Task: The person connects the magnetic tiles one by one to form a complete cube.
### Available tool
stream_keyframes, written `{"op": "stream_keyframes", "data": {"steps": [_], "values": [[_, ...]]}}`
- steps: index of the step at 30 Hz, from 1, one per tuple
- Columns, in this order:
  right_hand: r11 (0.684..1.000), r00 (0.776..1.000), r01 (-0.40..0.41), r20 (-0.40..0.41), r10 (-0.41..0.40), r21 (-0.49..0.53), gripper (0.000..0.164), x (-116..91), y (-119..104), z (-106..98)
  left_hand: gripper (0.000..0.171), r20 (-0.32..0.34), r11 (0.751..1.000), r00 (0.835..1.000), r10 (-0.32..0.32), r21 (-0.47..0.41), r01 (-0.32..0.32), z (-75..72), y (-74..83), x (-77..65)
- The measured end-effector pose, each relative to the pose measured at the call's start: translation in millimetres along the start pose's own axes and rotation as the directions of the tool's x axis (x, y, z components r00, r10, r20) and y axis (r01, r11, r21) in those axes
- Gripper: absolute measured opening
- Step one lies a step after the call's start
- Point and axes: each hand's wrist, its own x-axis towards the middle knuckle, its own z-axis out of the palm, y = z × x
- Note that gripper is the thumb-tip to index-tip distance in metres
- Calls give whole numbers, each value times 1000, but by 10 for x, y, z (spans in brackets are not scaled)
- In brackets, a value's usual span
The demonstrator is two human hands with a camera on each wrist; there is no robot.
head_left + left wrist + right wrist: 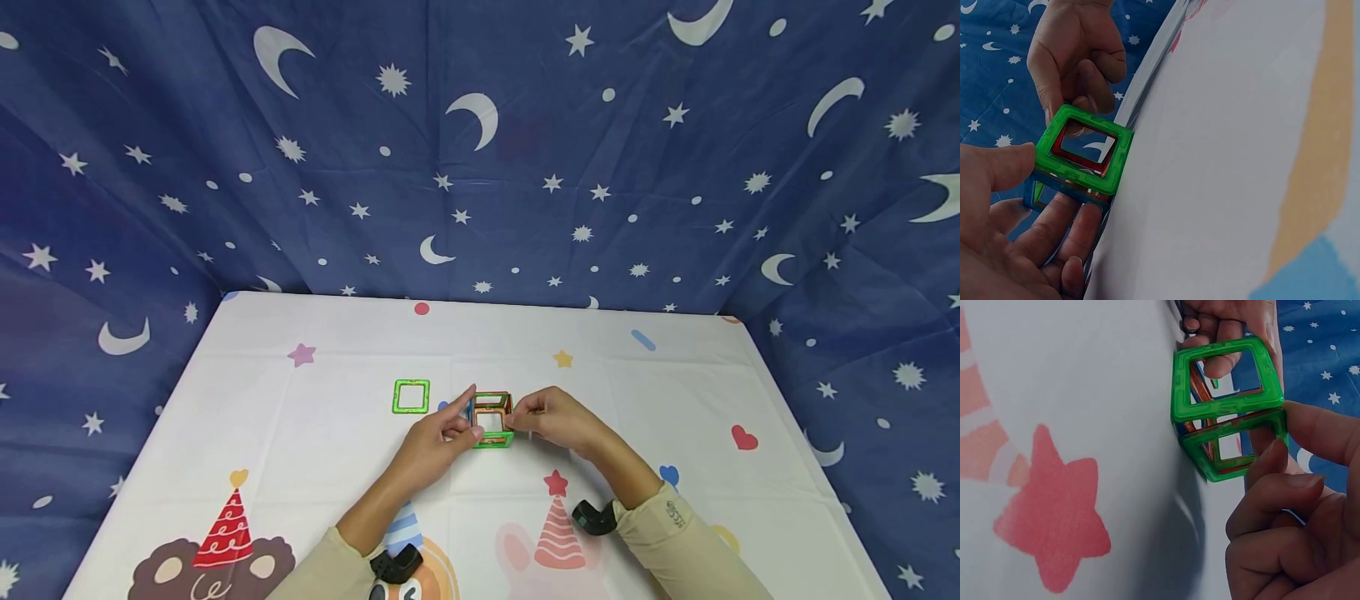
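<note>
A small open box of square magnetic tiles [495,436], with green, blue, red and orange frames, stands on the table between both hands. My left hand [431,446] holds its left side, thumb at the near corner and index finger along the blue tile. Its fingers lie under the blue side in the left wrist view, below the near green tile [1077,174]. On the opposite side, my right hand [561,421] pinches the edge of a green side tile [1200,456] between thumb and index finger. The box's far side is partly hidden.
One loose green square tile [411,382] lies flat on the table, left of the box. The white tablecloth [637,400] carries printed stars, hearts and animals. A blue curtain with moons and stars [525,233] hangs behind the table and at both sides.
</note>
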Motion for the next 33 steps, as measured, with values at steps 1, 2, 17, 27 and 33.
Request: {"op": "stream_keyframes", "data": {"steps": [1,2,17,27,33], "values": [[1000,1000,6,-6,-6,-7,26,-2,0,-9,66,1,1000,1000,-5,1,5,0,0,2],[1000,1000,15,-17,-16,-18,25,-3,1,-20,67,3,1000,1000,-6,1,6,-1,0,2],[934,955,281,-30,-295,-221,80,-34,97,-73,68,24,1000,1000,-1,-3,1,-15,20,-4],[920,955,268,-46,-293,-287,78,-54,69,-60,68,23,1000,1000,8,-1,-8,-5,8,-2],[911,953,273,-45,-301,-309,77,-45,75,-61,69,17,1000,1000,12,-2,-12,-7,-3,-2]]}}
